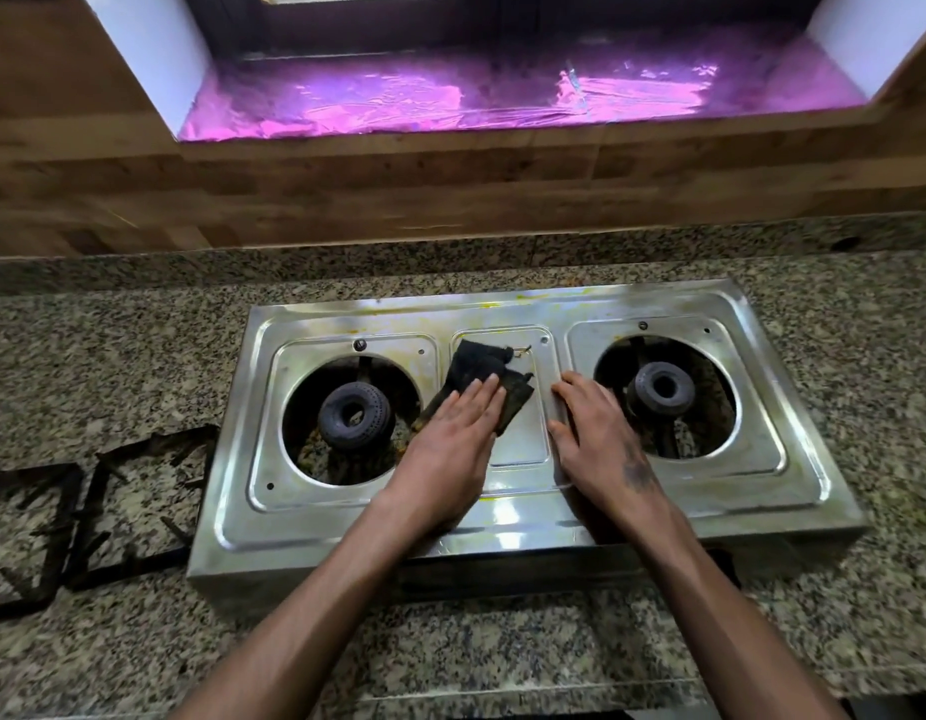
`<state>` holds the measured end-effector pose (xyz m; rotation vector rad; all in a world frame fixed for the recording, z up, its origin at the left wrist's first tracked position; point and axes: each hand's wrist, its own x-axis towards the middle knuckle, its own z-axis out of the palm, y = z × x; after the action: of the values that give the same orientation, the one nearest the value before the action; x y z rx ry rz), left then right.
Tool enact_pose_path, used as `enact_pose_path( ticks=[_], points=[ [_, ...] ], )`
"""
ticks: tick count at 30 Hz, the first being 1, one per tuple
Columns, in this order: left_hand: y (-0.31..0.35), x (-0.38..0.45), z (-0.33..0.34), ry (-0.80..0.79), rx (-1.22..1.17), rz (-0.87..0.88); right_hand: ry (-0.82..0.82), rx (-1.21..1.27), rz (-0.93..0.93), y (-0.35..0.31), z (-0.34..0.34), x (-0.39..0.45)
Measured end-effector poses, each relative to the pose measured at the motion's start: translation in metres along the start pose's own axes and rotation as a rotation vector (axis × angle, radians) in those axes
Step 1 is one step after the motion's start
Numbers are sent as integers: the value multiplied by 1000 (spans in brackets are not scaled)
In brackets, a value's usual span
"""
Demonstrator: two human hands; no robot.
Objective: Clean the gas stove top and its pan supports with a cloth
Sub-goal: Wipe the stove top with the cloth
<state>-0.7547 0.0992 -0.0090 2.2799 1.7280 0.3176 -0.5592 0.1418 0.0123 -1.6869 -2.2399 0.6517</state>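
A steel two-burner gas stove (502, 517) sits on the granite counter, its top streaked with yellow stains. A dark cloth (476, 363) lies on the raised middle panel between the left burner (356, 415) and the right burner (661, 389). My left hand (450, 449) presses flat on the cloth with straight fingers. My right hand (598, 439) rests on the stove top just left of the right burner opening, fingers relaxed and holding nothing. Two black pan supports (107, 501) lie off the stove on the counter to its left.
The granite counter (502, 652) runs all round the stove. Behind it rises a wood-panelled wall (346, 189) with a recessed sill lined with shiny pink foil (450, 101). A small dark hole (845, 244) shows at the counter's back right.
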Motion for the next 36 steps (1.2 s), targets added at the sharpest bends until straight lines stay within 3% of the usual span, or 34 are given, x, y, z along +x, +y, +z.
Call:
enact_pose_path(
  ticks=[7,14,21,29,33,36],
  points=[
    [5,98,0,11,-19,-150,-63,-41,48,-3,-4,-7],
    [29,28,13,-33,-49,214,18,100,41,19,-27,-12],
    [10,62,4,50,-41,-164,-130,-53,51,8,-24,-17],
    [44,-34,8,31,-79,-66,-152,-114,10,13,-20,-27],
    [51,-15,15,53,-54,-169,-146,-25,20,13,-24,-28],
    [67,7,19,11,-79,-183,-54,160,51,17,-27,-30]
  ],
)
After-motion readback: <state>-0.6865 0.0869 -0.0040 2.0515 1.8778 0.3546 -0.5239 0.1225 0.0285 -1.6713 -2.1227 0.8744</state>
